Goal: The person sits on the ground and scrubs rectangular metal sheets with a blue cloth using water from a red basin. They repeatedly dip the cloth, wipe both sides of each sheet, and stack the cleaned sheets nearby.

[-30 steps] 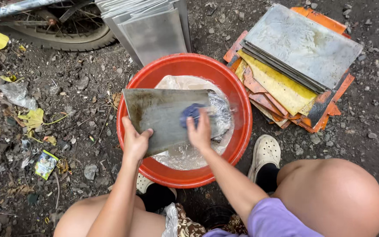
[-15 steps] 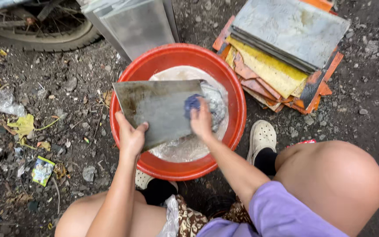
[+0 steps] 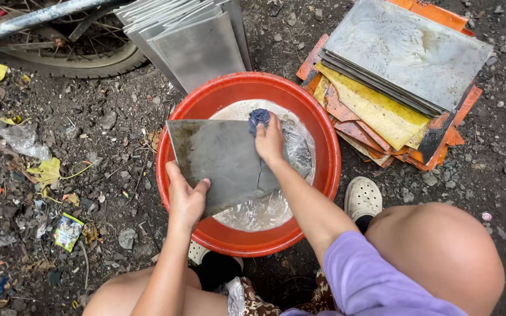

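A red plastic basin (image 3: 317, 134) sits on the dirt in front of me, holding soapy water. Across it lies a grey metal plate (image 3: 221, 158), tilted over the water. My left hand (image 3: 186, 198) grips the plate's near left corner. My right hand (image 3: 269, 140) presses a blue scrubbing cloth (image 3: 258, 117) against the plate's far right edge.
A stack of dirty grey, yellow and orange plates (image 3: 399, 76) lies at the upper right. Clean grey plates (image 3: 194, 41) lean behind the basin. A bicycle wheel (image 3: 60, 52) stands at the upper left. Litter and stones cover the ground. My knees and white clogs (image 3: 363, 199) flank the basin.
My right hand with the blue cloth has slid along the plate toward its far right edge. The left hand keeps its hold on the plate's corner.
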